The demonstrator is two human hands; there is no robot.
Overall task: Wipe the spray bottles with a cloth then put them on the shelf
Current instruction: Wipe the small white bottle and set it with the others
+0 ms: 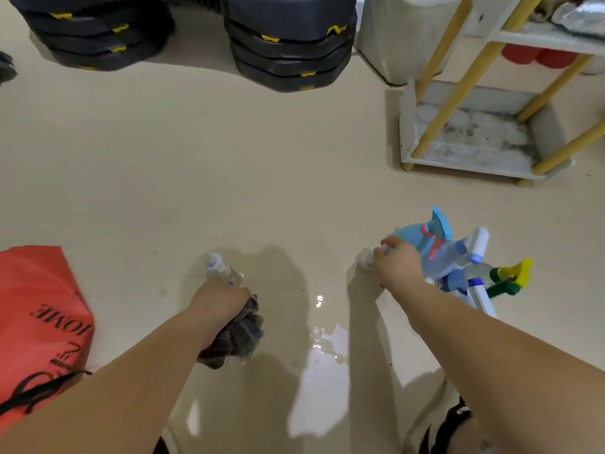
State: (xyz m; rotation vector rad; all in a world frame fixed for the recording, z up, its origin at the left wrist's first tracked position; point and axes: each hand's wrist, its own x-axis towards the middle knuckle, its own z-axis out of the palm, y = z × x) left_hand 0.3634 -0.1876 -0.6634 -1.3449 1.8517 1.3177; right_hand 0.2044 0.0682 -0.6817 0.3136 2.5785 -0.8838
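Forearms nearest. Left hand (222, 301) is clenched on a bunched dark cloth (239, 335), which is pressed around the base of a clear bottle (220, 269). My read is mid-wipe, one fist both steadying and rubbing. The bottle's long axis runs away from the person and leans slightly left, cap end far, base in the fist, low over the floor (229, 175). Right hand (397, 268) has fingers curled on a small bottle (367, 259), blurred, probably staging the next one. It stands at the edge of the bottle cluster (458, 257), whose triggers point mixed ways. Shelf (471, 167) is well apart, far right, bottom tier dusty. Wet patch (324, 339) between the arms, so slip risk.
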